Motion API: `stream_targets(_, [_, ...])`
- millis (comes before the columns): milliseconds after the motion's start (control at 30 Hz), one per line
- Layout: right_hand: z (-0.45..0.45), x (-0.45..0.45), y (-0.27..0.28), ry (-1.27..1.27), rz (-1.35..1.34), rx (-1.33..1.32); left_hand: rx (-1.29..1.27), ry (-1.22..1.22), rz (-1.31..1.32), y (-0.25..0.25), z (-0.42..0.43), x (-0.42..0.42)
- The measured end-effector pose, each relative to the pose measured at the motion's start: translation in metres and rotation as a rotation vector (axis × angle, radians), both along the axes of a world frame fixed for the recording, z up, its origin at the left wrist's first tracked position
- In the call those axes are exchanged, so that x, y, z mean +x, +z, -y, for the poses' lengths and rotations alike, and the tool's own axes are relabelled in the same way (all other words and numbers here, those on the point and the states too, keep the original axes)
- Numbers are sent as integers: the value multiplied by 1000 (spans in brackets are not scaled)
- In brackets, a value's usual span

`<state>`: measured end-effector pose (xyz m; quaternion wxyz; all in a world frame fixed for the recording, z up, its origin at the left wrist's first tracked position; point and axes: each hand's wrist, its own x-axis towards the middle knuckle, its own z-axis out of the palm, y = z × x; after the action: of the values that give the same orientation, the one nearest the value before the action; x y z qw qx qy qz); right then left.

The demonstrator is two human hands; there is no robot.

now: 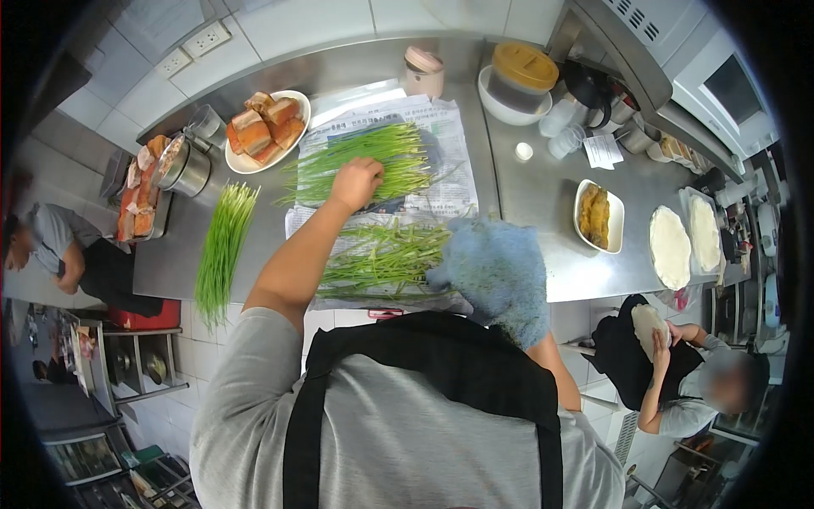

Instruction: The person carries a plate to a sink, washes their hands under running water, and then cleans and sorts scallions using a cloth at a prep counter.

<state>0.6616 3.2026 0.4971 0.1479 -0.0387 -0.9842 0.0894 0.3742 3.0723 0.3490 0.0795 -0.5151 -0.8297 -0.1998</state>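
My left hand (359,180) rests with curled fingers on a spread of long green chives (314,167), closed on some of the stalks. These lie on newspaper (454,193) on the steel counter. Closer to me is a second, looser pile of chives or trimmings (373,263), also on newspaper. A blue cloth (492,267) speckled with green bits covers my right hand and overlaps that pile's right end. Only my right forearm shows below it, so its fingers are hidden. To the left, a separate bundle of chives (227,246) hangs past the counter's front edge.
A plate of meat slabs (301,100), a metal canister (185,170) and a tray of meat (136,219) stand left. At right are a dish of yellowish food (620,212), a yellow-lidded tub (526,66) and dough (670,248). A co-worker (704,373) holds dough; another person (64,246) is left.
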Motion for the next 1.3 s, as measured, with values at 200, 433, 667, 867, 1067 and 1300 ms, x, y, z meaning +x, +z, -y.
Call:
stream_targets(200, [6, 1, 1, 20, 31, -14, -50, 46, -7, 15, 0, -9])
stream_targets(433, [12, 4, -11, 18, -71, 22, -163, 60, -60, -7, -4, -2])
stream_targets(667, [20, 9, -10, -16, 8, 49, -72, 130, -10, 14, -4, -17])
stream_targets(867, [27, 8, 6, 19, 69, -8, -18, 56, 520, 59, 6, -32])
stream_targets(1067, [29, 0, -10, 129, -279, 15, 189, 117, 1152, 123, 11, -5])
stream_targets(1300, [54, -43, -48, 116, -328, -2044, 208, -150, 1304, 143, 22, 41])
